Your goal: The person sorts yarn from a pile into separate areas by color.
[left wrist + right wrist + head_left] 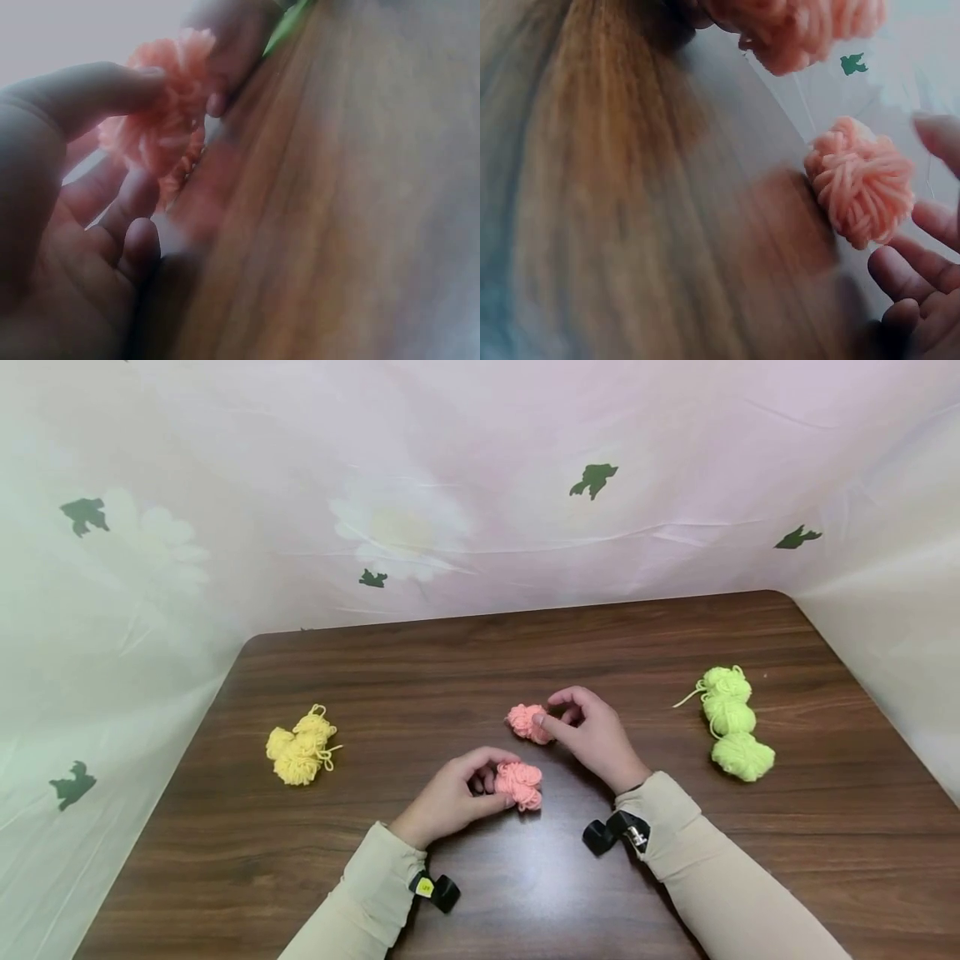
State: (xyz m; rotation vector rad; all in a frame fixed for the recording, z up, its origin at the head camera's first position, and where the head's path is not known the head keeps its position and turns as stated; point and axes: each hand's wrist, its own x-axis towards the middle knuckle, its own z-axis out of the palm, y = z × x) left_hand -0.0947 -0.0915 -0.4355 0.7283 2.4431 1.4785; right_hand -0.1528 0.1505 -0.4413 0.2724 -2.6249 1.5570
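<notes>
My left hand [456, 799] pinches a lumpy pink ball of yarn [521, 785] between thumb and fingers. In the left wrist view, the thumb lies across the near side of this yarn [169, 124]. Just beyond, a second pink ball of yarn [526, 723] sits on the table. My right hand [594, 741] is around its right side, fingers loosely bent and spread. The right wrist view shows a gap between the thumb and that second ball [864, 193]; whether a fingertip touches its underside is hard to tell.
A cluster of yellow yarn balls [298, 752] lies on the left of the brown wooden table [420, 677]. On the right, light green yarn balls [731, 714] form a row, with a loose strand at the far end. A flower-printed cloth [480, 510] hangs behind the table.
</notes>
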